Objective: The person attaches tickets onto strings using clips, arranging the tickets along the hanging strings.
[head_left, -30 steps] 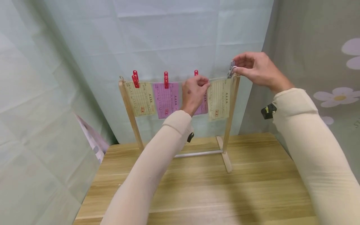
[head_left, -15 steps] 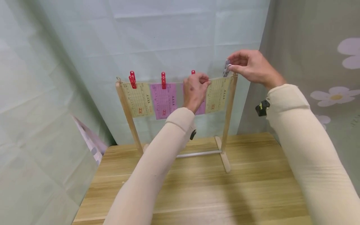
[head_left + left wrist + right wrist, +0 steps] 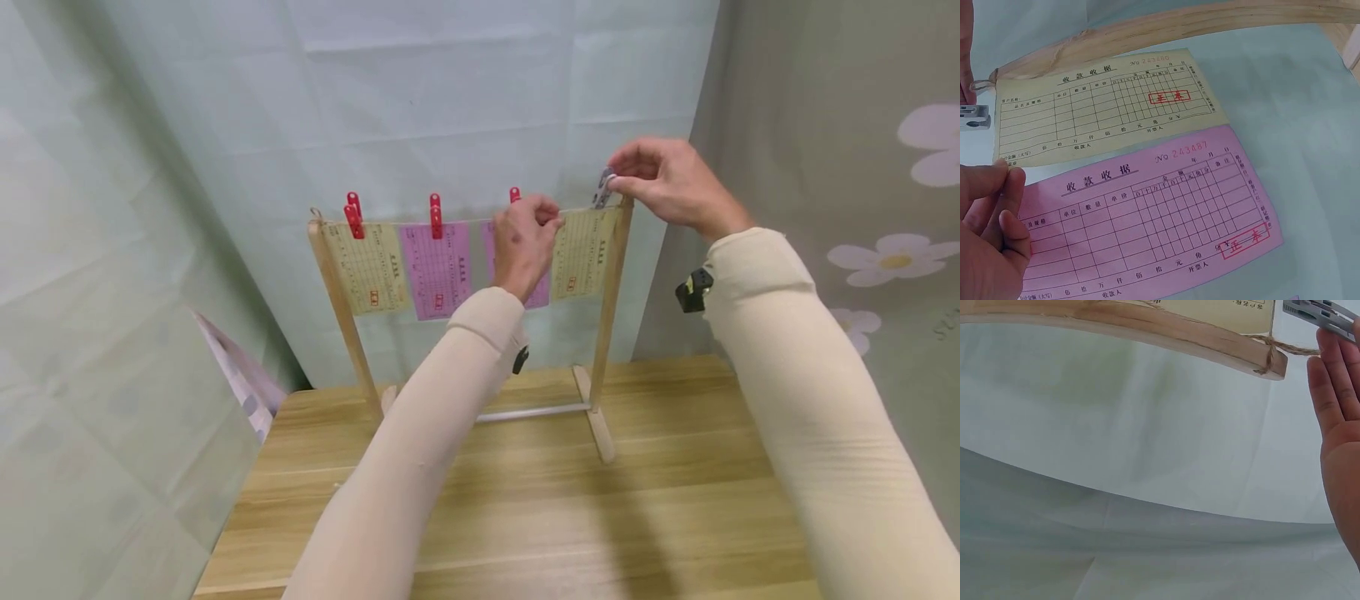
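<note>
My left hand (image 3: 522,242) pinches the upper left corner of a yellow receipt slip (image 3: 581,258) at the string. In the left wrist view this slip (image 3: 1104,112) overlaps a pink receipt slip (image 3: 1147,225), and the left fingers (image 3: 1010,187) are at its corner. My right hand (image 3: 678,183) holds a grey clothespin (image 3: 603,188) between thumb and fingers, at the slip's upper right end beside the post. The right wrist view shows the clothespin (image 3: 1319,315) near the knotted twine (image 3: 1291,347). Part of the near pink slip is hidden behind the left hand.
A wooden frame (image 3: 611,300) with a string across its top stands on the wooden table (image 3: 525,525). Further left hang a pink slip (image 3: 437,271) under a red clothespin (image 3: 436,217) and a yellow slip (image 3: 367,271) under red clothespins (image 3: 354,221). Pale cloth (image 3: 450,100) hangs behind.
The right-hand yellow slip has risen, its lower edge now higher against the frame. The right hand has moved slightly left with the grey clothespin, which leans more. The left hand keeps its pinch.
</note>
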`<action>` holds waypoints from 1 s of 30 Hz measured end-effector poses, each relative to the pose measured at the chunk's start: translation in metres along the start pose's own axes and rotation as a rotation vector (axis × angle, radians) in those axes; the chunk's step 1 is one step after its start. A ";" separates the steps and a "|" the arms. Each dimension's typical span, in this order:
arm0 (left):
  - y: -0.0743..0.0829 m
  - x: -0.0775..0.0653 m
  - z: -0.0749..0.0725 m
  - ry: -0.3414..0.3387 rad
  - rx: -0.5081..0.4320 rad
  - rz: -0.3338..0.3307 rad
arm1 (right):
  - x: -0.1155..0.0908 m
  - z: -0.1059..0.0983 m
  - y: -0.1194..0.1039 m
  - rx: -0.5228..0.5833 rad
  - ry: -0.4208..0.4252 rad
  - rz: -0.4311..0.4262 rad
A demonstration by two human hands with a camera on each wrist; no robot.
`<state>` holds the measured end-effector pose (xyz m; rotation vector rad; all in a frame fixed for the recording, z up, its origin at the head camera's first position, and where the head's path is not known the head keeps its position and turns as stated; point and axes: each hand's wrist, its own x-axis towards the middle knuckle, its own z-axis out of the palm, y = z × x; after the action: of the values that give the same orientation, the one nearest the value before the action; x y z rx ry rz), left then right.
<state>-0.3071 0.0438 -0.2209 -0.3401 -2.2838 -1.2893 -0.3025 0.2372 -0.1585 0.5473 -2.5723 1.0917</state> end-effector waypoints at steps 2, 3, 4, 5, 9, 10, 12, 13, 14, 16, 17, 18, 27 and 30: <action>0.000 0.000 0.001 0.000 0.000 0.001 | 0.000 0.001 0.000 -0.003 0.003 -0.001; 0.000 0.000 0.001 0.002 -0.001 0.003 | 0.001 0.002 0.001 -0.006 0.004 -0.006; 0.000 0.001 0.001 0.002 -0.002 0.004 | 0.001 0.003 0.001 -0.006 0.004 -0.010; 0.000 0.001 0.002 0.003 -0.002 0.004 | 0.002 0.004 0.002 -0.007 0.001 -0.013; 0.001 0.001 0.003 -0.001 -0.008 0.001 | 0.002 0.007 0.005 -0.025 -0.011 -0.025; 0.001 0.001 0.003 -0.003 -0.011 0.003 | 0.002 0.008 0.005 -0.027 -0.014 -0.025; 0.002 0.001 0.004 -0.005 -0.013 0.003 | 0.002 0.009 0.007 -0.039 -0.016 -0.024; 0.002 0.000 0.004 -0.006 -0.013 0.003 | 0.002 0.010 0.007 -0.042 -0.017 -0.023; 0.002 0.000 0.004 -0.006 -0.013 0.003 | 0.002 0.011 0.008 -0.048 -0.019 -0.022; 0.002 0.000 0.004 -0.005 -0.013 0.010 | 0.001 0.012 0.009 -0.052 -0.022 -0.018; 0.003 0.000 0.004 -0.003 -0.010 0.012 | 0.001 0.012 0.009 -0.053 -0.023 -0.016; 0.003 0.000 0.004 -0.004 -0.009 0.013 | 0.001 0.012 0.010 -0.057 -0.024 -0.016; 0.001 0.000 0.004 -0.007 0.006 0.012 | 0.002 0.016 0.013 -0.059 -0.059 -0.002; 0.000 0.000 0.004 -0.006 0.012 0.007 | 0.003 0.017 0.013 -0.062 -0.082 0.006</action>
<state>-0.3083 0.0474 -0.2225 -0.3476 -2.2924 -1.2729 -0.3127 0.2324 -0.1771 0.5801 -2.6698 1.0075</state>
